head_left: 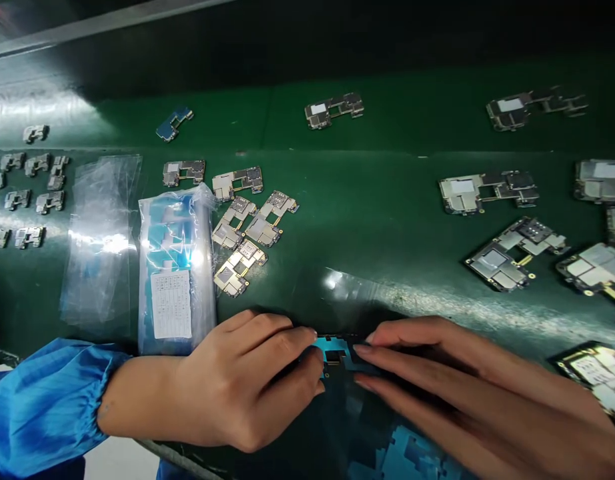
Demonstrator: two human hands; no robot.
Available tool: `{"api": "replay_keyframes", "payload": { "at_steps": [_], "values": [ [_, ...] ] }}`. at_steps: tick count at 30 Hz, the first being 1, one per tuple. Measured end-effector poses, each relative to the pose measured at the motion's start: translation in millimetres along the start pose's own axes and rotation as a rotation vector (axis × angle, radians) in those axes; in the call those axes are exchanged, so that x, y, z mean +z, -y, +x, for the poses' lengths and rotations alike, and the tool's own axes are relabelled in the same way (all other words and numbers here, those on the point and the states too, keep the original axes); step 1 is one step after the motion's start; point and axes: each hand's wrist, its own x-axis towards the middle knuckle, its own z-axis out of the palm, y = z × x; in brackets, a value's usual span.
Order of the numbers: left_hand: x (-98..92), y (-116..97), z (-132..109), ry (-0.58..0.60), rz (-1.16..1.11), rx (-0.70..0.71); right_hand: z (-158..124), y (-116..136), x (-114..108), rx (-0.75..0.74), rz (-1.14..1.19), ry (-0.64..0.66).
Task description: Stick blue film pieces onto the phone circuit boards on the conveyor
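Note:
My left hand [252, 380], in a blue sleeve [47, 400], pinches the left end of a small circuit board with a blue film [332, 345] on it. My right hand [467, 380] meets the board's right end, its thumb and fingertips closed around that edge. Much of the board is hidden under my fingers. Below my right hand lies a sheet of light blue film pieces [410, 453], partly covered by the hand. Just beyond my left hand is a clear plastic bag [202, 267] with blue film and a white printed label [171, 305] on it.
Bare circuit boards [237, 267] lie in a loose group beside the bag, with several more boards [512, 253] at the right. Small boards [37, 163] sit at the far left, near flat clear plastic sleeves [100, 240]. A dark raised ledge [287, 47] runs along the back of the green mat [362, 200].

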Motion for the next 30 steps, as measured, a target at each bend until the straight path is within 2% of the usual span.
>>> {"api": "replay_keyframes", "payload": {
  "at_steps": [4,12,18,26,30],
  "values": [
    [0.5,-0.1,-0.1,0.010,-0.006,-0.003,0.7,1.2,0.7,0.012,0.107,0.022],
    [2.7,-0.6,0.8,0.004,-0.005,-0.009,1.3,1.2,0.3,-0.028,0.076,0.013],
    [2.7,-1.6,0.7,0.010,-0.017,-0.019,-1.4,-2.9,1.6,0.031,0.130,0.032],
    [2.9,-0.4,1.0,0.018,-0.021,-0.021,-6.0,-3.9,2.6,0.183,0.266,0.008],
    [3.5,-1.7,0.8,0.020,-0.011,-0.016,-8.8,-5.2,2.9,0.360,0.539,0.038]
  ]
}}
